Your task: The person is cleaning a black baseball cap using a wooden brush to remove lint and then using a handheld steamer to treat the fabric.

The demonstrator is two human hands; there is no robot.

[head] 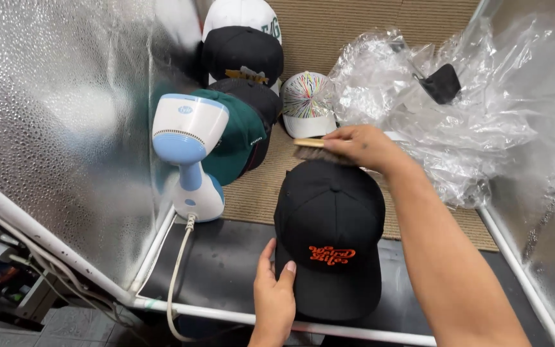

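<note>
A view down at a black cap (329, 238) with orange stitching on its front, lying on a dark mat between two hands. The right hand (360, 146) has its fingers curled shut around a wooden brush (313, 150), whose bristles touch the cap's back edge. The left hand (273, 287) rests against the cap's left side near the brim, fingers loosely together, thumb on the fabric. Left of the cap stands a white and blue steamer (189, 151) with a cord. Behind it is a row of caps (245, 83), partly overlapping. Crinkled clear plastic (438, 109) lies to the right, half hiding a dark item.
</note>
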